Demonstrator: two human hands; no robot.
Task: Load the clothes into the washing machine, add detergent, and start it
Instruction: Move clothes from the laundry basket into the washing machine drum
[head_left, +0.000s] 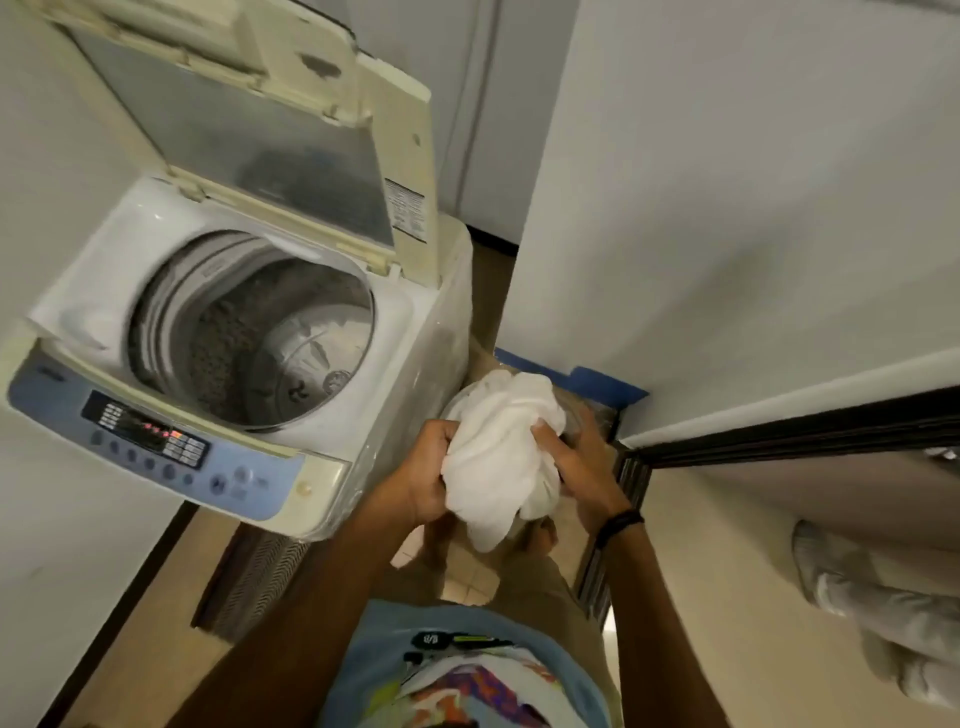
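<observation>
The washing machine (395, 332) is standing in the left half of the frame with its lid (249, 135) tilting up and back at the upper left, leaving the drum (218, 332) uncovered. A little white fabric (332, 338) is lying at the drum's bottom, toward its right side; blur is hiding finer detail. Red lights are glowing on the control panel (156, 441) along the machine's near edge. Just right of the machine, near centre frame, both hands are gripping a crumpled white garment (498, 447). The left hand (423, 467) is curling round its left side, and the right hand (582, 467) is digging its fingers into the right folds. The bundle is hanging outside the drum, over what seems a clear round tub (453, 404), mostly covering it.
</observation>
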